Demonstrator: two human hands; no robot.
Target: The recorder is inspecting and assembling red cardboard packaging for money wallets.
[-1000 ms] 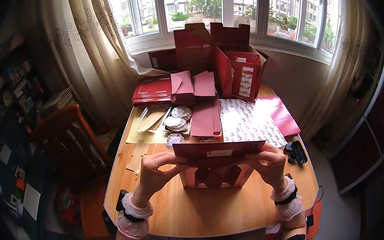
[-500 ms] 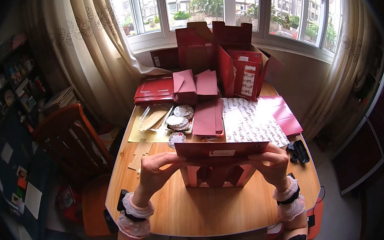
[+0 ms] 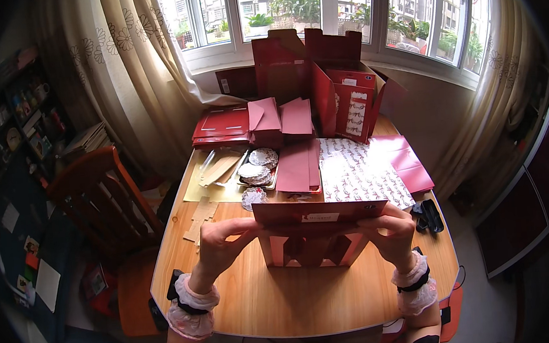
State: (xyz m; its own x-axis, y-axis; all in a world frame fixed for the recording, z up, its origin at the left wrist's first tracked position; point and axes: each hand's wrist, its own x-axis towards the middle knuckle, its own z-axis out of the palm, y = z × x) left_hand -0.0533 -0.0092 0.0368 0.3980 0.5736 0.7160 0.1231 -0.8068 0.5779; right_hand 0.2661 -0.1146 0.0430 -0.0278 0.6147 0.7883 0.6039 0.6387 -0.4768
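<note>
A dark red cardboard box [image 3: 312,242] stands on the wooden table in front of me, its wide top flap [image 3: 355,211] raised. Pinched at the flap's left end are the thumb and fingers of my left hand [image 3: 227,243]. My right hand [image 3: 390,232] grips the flap's other end the same way. Cut-out openings show in the side of the box that faces me. Beyond it lie a pile of round scalloped paper pieces [image 3: 255,171], a stack of pink-red card sheets [image 3: 295,168] and white patterned sheets [image 3: 361,171].
Folded red boxes [image 3: 220,124] and pink envelopes [image 3: 295,116] are piled farther back. A large open red carton [image 3: 330,102] holds finished-looking boxes near the window. Brown card strips [image 3: 201,222] lie at left, a black object [image 3: 427,216] at right. A wooden chair [image 3: 107,210] stands left.
Almost nothing differs. The view has shifted very slightly, and both hands keep their hold on the ends of the flap.
</note>
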